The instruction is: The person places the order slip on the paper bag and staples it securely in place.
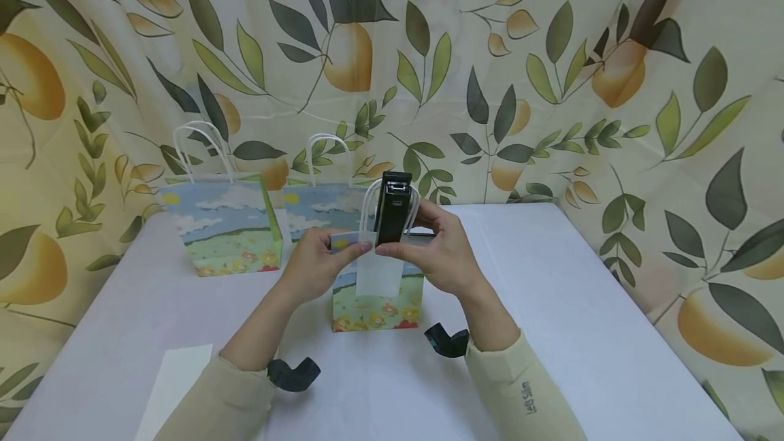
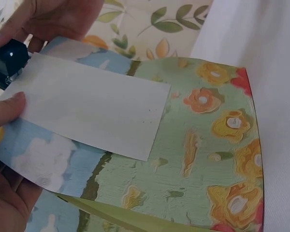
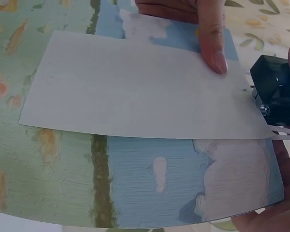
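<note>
A small paper gift bag (image 1: 376, 318) with a painted sky and flower meadow stands on the table before me. Flat against its front lies a blank white card (image 2: 87, 106), its top end at the bag's upper edge. My left hand (image 1: 312, 263) pinches card and bag together near the top left, thumb (image 3: 213, 53) on the card and fingers behind the bag. In my right hand (image 1: 452, 250) I grip a black stapler (image 1: 394, 209) over the bag's top edge, beside the white handles. The stapler's head meets the card's end; whether it is pressed down I cannot tell.
Two more bags of the same print stand behind, one at the left (image 1: 226, 223) and one in the middle (image 1: 318, 206). White paper (image 1: 177, 386) lies at the table's front left. A patterned curtain (image 1: 490, 73) hangs behind the white table (image 1: 520, 278).
</note>
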{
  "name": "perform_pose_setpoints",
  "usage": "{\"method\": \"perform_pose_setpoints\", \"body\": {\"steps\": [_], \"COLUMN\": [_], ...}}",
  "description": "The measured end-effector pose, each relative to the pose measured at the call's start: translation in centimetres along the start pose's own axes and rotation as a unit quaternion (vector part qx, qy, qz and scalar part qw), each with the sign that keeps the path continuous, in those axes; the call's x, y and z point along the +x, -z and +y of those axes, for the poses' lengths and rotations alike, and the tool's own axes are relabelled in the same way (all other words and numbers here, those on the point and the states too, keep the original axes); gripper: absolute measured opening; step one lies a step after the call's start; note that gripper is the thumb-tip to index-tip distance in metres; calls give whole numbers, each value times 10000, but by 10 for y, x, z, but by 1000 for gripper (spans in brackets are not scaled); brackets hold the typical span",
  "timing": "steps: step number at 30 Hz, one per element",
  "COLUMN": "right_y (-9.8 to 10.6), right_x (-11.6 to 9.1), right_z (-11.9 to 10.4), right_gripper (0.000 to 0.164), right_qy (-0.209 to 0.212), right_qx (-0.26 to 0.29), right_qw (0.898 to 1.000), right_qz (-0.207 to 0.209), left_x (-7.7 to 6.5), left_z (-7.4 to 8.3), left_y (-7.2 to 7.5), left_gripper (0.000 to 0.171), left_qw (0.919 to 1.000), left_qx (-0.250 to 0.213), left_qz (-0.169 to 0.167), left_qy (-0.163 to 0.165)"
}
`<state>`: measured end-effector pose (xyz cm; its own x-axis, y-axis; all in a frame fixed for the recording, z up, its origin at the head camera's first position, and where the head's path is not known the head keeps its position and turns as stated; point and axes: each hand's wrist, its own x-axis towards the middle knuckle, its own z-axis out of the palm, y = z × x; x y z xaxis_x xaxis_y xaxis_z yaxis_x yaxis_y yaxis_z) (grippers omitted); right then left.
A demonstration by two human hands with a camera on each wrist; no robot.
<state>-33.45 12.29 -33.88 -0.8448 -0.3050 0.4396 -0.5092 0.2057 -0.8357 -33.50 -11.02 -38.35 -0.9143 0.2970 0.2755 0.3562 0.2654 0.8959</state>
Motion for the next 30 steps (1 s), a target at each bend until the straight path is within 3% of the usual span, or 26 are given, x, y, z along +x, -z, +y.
{"method": "perform_pose_setpoints", "body": {"steps": [8, 15, 19, 22, 26, 30], "right_y": [1, -1, -1, -1, -1, 0], "right_x": [-1, 0, 1, 1, -1, -1], "right_z": [2, 3, 2, 1, 1, 1], "right_gripper": [62, 61, 60, 58, 58, 57], "right_qy": [281, 330, 326, 323, 347, 354], "right_qx": [-82, 23, 46, 36, 74, 95], "right_qw": [9996, 9995, 9995, 9995, 9994, 9993], "right_qz": [43, 20, -25, -43, -40, -19], "left_x": [2, 1, 2, 5, 9, 11], "left_z": [-1, -1, 6, 15, 25, 29], "left_y": [-1, 2, 5, 5, 0, -4], "left_gripper": [20, 44, 65, 72, 63, 52], "left_qw": [9998, 9997, 9992, 9984, 9953, 9941], "left_qx": [-152, -114, -187, 149, 661, 758], "left_qz": [-135, -162, -230, -100, 123, 262], "left_qy": [-57, 164, -277, -530, -692, -732]}}
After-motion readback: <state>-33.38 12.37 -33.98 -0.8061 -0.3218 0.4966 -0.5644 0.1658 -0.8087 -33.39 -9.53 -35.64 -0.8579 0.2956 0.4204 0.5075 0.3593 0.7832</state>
